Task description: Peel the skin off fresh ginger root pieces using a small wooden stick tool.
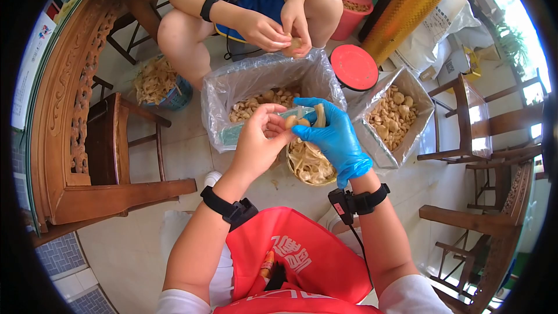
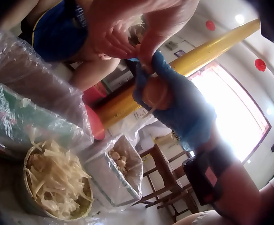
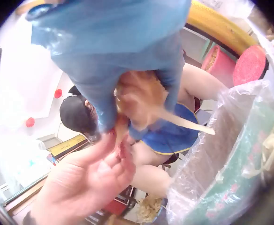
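Observation:
My right hand (image 1: 334, 136), in a blue glove, grips a brownish garlic bulb (image 3: 139, 96) with its fingers curled round it. A pale strip of skin (image 3: 186, 123) hangs from the bulb. The bare left hand (image 1: 261, 134) meets the glove's fingertips and pinches a small tan garlic clove (image 1: 290, 122) at the bulb's edge. Both hands are over the near rim of a plastic-lined box (image 1: 218, 96) with many cloves in it. Just below them stands a round bucket (image 2: 28, 187) heaped with pale peelings (image 1: 311, 166).
Opposite sits another person (image 1: 256, 23) with both hands on a similar bulb. A second lined box (image 1: 372, 131) of cloves and bulbs stands right, near a red lid (image 1: 354, 67). At left are a bucket of peelings (image 1: 157, 84) and a wooden stool (image 1: 110, 134); a chair (image 1: 474, 119) is right.

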`<state>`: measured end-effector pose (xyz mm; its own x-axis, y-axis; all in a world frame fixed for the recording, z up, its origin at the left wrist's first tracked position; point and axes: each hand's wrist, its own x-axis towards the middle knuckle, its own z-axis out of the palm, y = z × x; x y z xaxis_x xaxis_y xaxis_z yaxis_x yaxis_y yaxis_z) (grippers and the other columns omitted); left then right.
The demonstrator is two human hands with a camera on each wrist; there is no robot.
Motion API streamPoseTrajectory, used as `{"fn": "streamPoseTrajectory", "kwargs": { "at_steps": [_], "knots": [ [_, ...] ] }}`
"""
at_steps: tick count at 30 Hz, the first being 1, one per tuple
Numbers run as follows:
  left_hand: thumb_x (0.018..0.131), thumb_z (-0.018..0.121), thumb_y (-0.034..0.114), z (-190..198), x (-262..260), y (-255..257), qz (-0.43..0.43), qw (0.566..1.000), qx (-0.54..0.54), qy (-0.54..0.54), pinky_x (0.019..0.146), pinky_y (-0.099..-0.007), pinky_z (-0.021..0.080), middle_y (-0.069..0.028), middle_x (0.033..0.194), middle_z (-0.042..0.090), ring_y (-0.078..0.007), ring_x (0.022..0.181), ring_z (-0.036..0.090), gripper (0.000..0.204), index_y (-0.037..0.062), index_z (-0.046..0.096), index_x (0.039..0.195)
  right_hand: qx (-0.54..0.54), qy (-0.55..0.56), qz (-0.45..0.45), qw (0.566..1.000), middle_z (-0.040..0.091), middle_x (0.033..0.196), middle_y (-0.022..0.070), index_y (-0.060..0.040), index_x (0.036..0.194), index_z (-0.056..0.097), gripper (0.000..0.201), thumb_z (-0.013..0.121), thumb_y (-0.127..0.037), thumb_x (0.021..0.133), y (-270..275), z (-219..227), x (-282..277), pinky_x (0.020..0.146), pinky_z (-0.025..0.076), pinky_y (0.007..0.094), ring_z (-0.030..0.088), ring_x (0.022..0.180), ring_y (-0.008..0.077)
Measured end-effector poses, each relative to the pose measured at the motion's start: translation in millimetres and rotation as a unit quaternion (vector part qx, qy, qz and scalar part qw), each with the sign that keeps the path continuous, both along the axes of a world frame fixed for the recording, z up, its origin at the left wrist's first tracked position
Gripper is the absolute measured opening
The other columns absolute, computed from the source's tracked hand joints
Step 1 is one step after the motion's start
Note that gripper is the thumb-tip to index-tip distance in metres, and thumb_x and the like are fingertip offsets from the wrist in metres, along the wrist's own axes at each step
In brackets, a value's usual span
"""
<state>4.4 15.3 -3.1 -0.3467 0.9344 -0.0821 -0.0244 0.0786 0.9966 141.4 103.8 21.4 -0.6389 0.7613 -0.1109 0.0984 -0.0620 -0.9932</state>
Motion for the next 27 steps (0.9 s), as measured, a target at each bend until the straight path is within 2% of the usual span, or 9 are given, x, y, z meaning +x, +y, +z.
{"fn": "streamPoseTrajectory", "kwargs": {
  "at_steps": [7,9,12,15,19,22,23,25,27],
  "knots": [
    [0.084,0.064,0.006,-3.7,-2.5,0.8,-0.037,0.998,-0.004,-0.051,0.077,-0.0234,0.048,-0.0040,0.092,0.062,-0.0093,0.083,0.059,0.023,0.0010,0.056,0.105,-0.031,-0.034,0.001,0.999,0.062,0.088,0.0034,-0.0005,0.107,0.060,0.035,0.073,-0.014,0.077,-1.3,1.3,1.0,0.068,0.048,0.0241,0.055,0.074,0.0088],
    [0.086,0.063,0.010,0.8,-0.4,-0.5,-0.024,0.991,-0.021,-0.129,0.078,-0.0236,0.047,-0.0036,0.091,0.062,-0.0093,0.082,0.058,0.021,0.0012,0.057,0.104,-0.064,-0.029,0.006,0.997,0.062,0.088,0.0035,0.0002,0.105,0.061,0.033,0.072,-0.014,0.078,-0.4,0.2,0.8,0.066,0.048,0.0242,0.055,0.073,0.0089],
    [0.084,0.066,0.010,3.2,4.9,-0.7,0.013,0.989,-0.021,-0.143,0.071,-0.0211,0.048,-0.0040,0.086,0.063,-0.0085,0.078,0.059,0.018,0.0001,0.059,0.096,-0.086,-0.024,0.020,0.996,0.062,0.084,0.0038,0.0014,0.099,0.062,0.027,0.070,-0.016,0.080,1.1,-0.3,0.2,0.064,0.047,0.0234,0.055,0.072,0.0087],
    [0.086,0.064,0.012,1.7,5.0,-0.5,0.012,0.994,-0.028,-0.105,0.075,-0.0233,0.047,-0.0028,0.088,0.062,-0.0085,0.081,0.057,0.020,0.0014,0.057,0.101,-0.089,-0.075,0.016,0.993,0.063,0.081,0.0044,0.0013,0.094,0.063,0.022,0.068,-0.016,0.081,0.3,0.8,-0.7,0.062,0.047,0.0233,0.055,0.069,0.0089],
    [0.085,0.066,0.012,-0.6,-5.7,-2.1,0.048,0.992,-0.015,-0.119,0.071,-0.0224,0.047,-0.0026,0.086,0.061,-0.0077,0.077,0.057,0.021,0.0013,0.058,0.101,-0.139,0.000,-0.112,0.984,0.063,0.075,0.0048,0.0004,0.088,0.063,0.017,0.068,-0.015,0.080,4.2,-1.8,4.1,0.059,0.046,0.0257,0.055,0.064,0.0110],
    [0.083,0.068,0.010,-2.3,-16.4,-7.5,0.077,0.995,-0.058,-0.038,0.059,-0.0205,0.047,-0.0033,0.081,0.061,-0.0073,0.068,0.057,0.018,0.0001,0.060,0.095,-0.077,-0.189,-0.107,0.973,0.064,0.074,0.0077,0.0026,0.085,0.064,0.023,0.071,-0.017,0.076,22.6,-18.9,20.7,0.060,0.049,0.0271,0.060,0.064,0.0135],
    [0.083,0.068,0.010,-7.7,-18.8,-9.9,0.077,0.995,-0.057,-0.038,0.059,-0.0205,0.047,-0.0033,0.081,0.061,-0.0073,0.068,0.057,0.018,0.0001,0.060,0.095,-0.077,-0.189,-0.107,0.973,0.064,0.074,0.0077,0.0026,0.085,0.064,0.023,0.071,-0.017,0.076,23.0,-23.7,23.5,0.060,0.049,0.0271,0.060,0.064,0.0135],
    [0.082,0.066,0.005,-19.9,-23.5,-13.7,0.030,0.981,-0.142,0.130,0.054,-0.0200,0.046,-0.0041,0.080,0.062,-0.0064,0.068,0.057,0.015,0.0002,0.061,0.095,-0.060,-0.337,-0.021,0.939,0.065,0.075,0.0108,0.0041,0.086,0.064,0.025,0.071,-0.018,0.075,19.6,-27.0,26.7,0.061,0.050,0.0287,0.063,0.065,0.0155],
    [0.082,0.066,0.003,-31.2,-30.8,-11.5,0.047,0.986,-0.120,0.109,0.055,-0.0209,0.048,-0.0080,0.090,0.062,-0.0081,0.071,0.059,0.022,-0.0002,0.059,0.102,-0.037,-0.352,-0.007,0.935,0.065,0.076,0.0127,0.0046,0.091,0.063,0.029,0.072,-0.018,0.075,16.8,-29.7,19.2,0.063,0.050,0.0291,0.064,0.067,0.0168]
  ]
}}
